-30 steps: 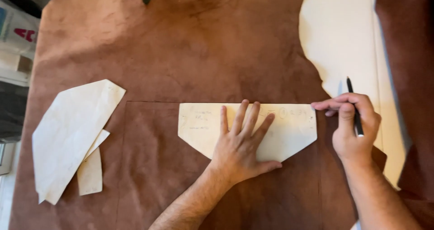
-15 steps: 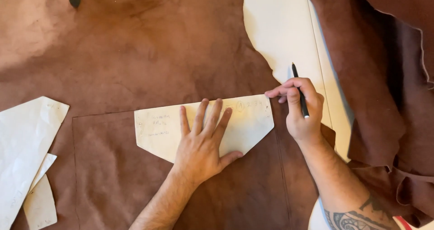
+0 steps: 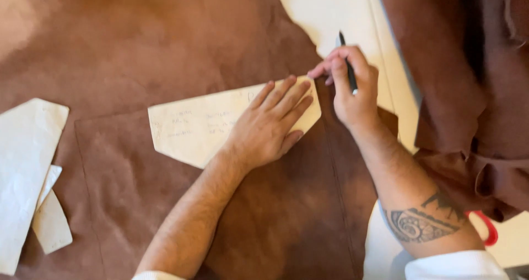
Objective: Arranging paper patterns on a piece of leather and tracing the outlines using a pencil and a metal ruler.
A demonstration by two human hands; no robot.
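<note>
A cream paper pattern piece with handwriting lies on a large brown leather hide. My left hand lies flat on the pattern's right half, fingers spread, pressing it down. My right hand is closed around a black pen, and its fingertips touch the pattern's upper right corner. Faint traced lines show on the hide around the pattern.
More cream pattern pieces lie at the left edge on the hide. A pale table top shows past the hide's top right edge. Folded brown leather hangs at the right, with a red handle below it.
The view has shifted, so the pattern now sits tilted and nearer the centre. My left hand slid toward the pattern's right end. My right hand with the pen stays at the right corner.
</note>
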